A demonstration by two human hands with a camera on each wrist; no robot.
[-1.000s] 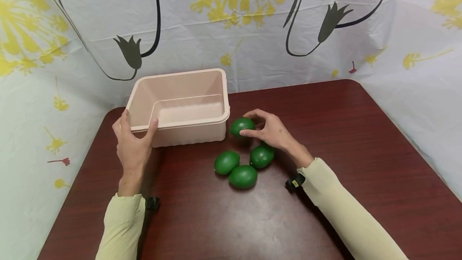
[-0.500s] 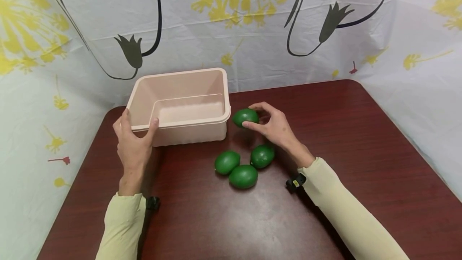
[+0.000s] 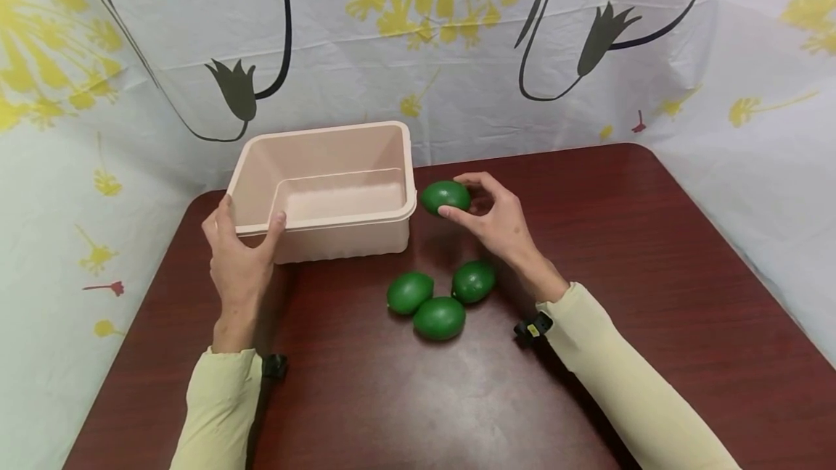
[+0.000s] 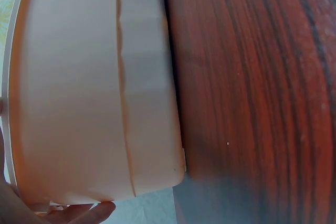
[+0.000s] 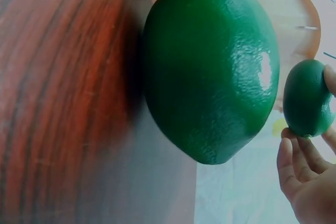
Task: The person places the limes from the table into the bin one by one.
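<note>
In the head view my right hand (image 3: 499, 220) pinches a green lime (image 3: 445, 197) between thumb and fingers, lifted off the table just right of the bin. The right wrist view shows that same held lime (image 5: 307, 98) at its right side. My left hand (image 3: 242, 260) grips the front left corner of a pale pink plastic bin (image 3: 339, 240), thumb over the rim. No fruit shows inside it. Three more limes lie grouped on the table: a left one (image 3: 410, 293), a front one (image 3: 440, 318) and a right one (image 3: 473, 281), which looms large in the right wrist view.
The dark red-brown wooden table (image 3: 366, 397) carries the bin near its back left edge. Behind and at both sides hangs a white sheet (image 3: 470, 114) printed with yellow and grey flowers. A small black camera (image 3: 533, 328) sits at the right wrist.
My right hand has raised the lime from beside the others, up and slightly away towards the back of the table. The left hand and the bin have hardly moved.
</note>
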